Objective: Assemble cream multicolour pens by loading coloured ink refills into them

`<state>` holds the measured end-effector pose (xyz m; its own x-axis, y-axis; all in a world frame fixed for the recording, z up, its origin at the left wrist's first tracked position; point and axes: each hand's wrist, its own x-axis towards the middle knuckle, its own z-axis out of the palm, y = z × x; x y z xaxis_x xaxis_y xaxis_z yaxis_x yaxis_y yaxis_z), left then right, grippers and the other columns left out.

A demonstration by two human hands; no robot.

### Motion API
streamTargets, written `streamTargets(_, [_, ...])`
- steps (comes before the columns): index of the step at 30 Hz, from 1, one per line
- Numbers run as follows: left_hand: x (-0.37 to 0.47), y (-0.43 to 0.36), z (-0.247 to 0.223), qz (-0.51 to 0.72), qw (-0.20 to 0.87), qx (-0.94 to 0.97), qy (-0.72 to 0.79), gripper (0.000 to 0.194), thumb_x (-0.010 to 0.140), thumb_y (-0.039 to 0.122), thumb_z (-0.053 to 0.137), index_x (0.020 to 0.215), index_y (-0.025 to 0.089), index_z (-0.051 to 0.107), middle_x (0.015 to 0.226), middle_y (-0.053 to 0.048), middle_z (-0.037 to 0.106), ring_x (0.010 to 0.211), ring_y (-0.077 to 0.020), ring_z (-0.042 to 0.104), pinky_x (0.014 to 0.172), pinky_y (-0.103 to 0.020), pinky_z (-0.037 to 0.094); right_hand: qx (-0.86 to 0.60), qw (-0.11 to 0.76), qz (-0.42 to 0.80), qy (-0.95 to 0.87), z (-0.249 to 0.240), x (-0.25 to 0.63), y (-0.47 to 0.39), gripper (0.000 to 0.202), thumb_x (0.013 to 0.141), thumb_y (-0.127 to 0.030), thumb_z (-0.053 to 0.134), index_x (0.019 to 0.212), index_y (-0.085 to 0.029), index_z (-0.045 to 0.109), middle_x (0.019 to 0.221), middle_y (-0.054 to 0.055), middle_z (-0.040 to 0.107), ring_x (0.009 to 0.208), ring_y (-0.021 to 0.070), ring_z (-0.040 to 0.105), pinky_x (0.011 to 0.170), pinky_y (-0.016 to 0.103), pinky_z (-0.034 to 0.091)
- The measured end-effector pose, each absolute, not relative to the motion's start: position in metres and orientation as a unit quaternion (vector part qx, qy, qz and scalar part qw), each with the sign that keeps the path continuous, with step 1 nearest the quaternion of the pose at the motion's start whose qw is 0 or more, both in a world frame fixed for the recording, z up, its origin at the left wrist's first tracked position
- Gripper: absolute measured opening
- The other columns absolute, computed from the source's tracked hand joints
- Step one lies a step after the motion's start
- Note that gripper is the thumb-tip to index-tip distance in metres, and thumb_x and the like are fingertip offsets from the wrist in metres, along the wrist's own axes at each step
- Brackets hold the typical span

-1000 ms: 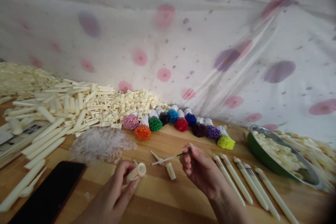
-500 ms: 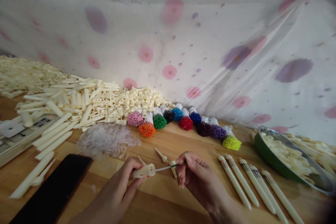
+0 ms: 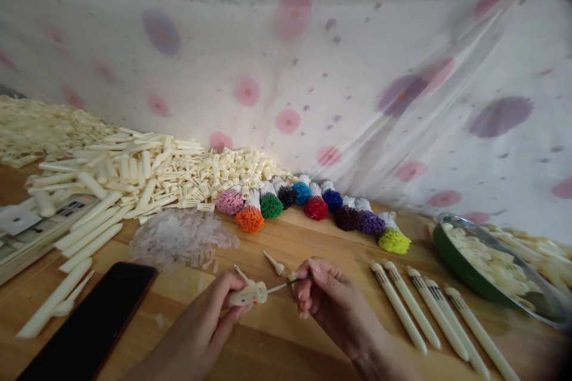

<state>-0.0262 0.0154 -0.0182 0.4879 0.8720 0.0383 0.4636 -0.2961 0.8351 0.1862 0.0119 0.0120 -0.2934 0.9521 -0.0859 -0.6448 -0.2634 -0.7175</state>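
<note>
My left hand (image 3: 210,309) is closed round a cream slotted pen barrel piece (image 3: 248,294), its round open end turned right. A bit of orange-red shows at that end. Between finger and thumb, my right hand (image 3: 333,297) pinches a thin pen refill (image 3: 283,284) by its dark green end; the refill's white tip meets the open end of the piece, how deep I cannot tell. Just behind the hands lies a small cream pointed part (image 3: 274,263); another beside it is mostly hidden by my right fingers.
Refill bundles (image 3: 317,208) in several colours line the back. Cream pen parts (image 3: 134,166) are heaped at left, near clear plastic bits (image 3: 183,241) and a black phone (image 3: 89,321). Several assembled pens (image 3: 440,315) lie right, before a green bowl (image 3: 465,274) of cream parts.
The refill has slid left, its tip closer into the piece, and tilts a little more. My right hand has moved slightly left; the piece has shifted slightly right.
</note>
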Motion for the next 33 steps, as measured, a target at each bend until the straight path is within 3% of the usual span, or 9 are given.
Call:
streamTargets(18, [-0.021, 0.013, -0.013, 0.287, 0.414, 0.74, 0.445, 0.008, 0.088, 0.029, 0.041, 0.089, 0.027, 0.05, 0.079, 0.003, 0.064, 0.07, -0.0165, 0.062, 0.065, -0.025, 0.047, -0.291, 0.521, 0.749, -0.287, 0.009, 0.182, 0.012, 0.022, 0.068, -0.033, 0.076, 0.069, -0.012, 0.072, 0.055, 0.003, 0.07, 0.044, 0.0095, 0.063, 0.045, 0.015, 0.051])
streamTargets(25, [-0.018, 0.01, -0.022, 0.321, 0.43, 0.718, 0.444, 0.009, 0.087, 0.031, 0.043, 0.088, 0.027, 0.051, 0.082, 0.001, 0.065, 0.075, -0.0185, 0.062, 0.068, -0.027, 0.046, -0.309, 0.499, 0.758, -0.285, -0.002, 0.17, 0.008, 0.024, 0.069, -0.034, 0.076, 0.071, -0.011, 0.071, 0.057, 0.003, 0.068, 0.046, 0.0088, 0.062, 0.047, 0.017, 0.052])
streamTargets(28, [-0.017, 0.01, -0.024, 0.321, 0.439, 0.716, 0.439, 0.01, 0.087, 0.032, 0.042, 0.088, 0.026, 0.051, 0.083, -0.001, 0.065, 0.076, -0.0192, 0.062, 0.069, -0.028, 0.046, -0.334, 0.496, 0.748, -0.286, -0.009, 0.164, 0.009, 0.027, 0.064, -0.035, 0.079, 0.069, -0.01, 0.069, 0.052, 0.001, 0.065, 0.042, 0.0074, 0.058, 0.043, 0.017, 0.049])
streamTargets(33, [-0.015, 0.009, -0.02, 0.315, 0.438, 0.716, 0.444, 0.011, 0.088, 0.033, 0.043, 0.089, 0.026, 0.051, 0.081, 0.001, 0.064, 0.073, -0.0186, 0.061, 0.068, -0.027, 0.045, -0.405, 0.523, 0.698, -0.275, -0.018, 0.156, 0.01, 0.032, 0.054, -0.038, 0.083, 0.062, -0.013, 0.064, 0.039, -0.006, 0.052, 0.032, 0.003, 0.04, 0.03, 0.012, 0.034])
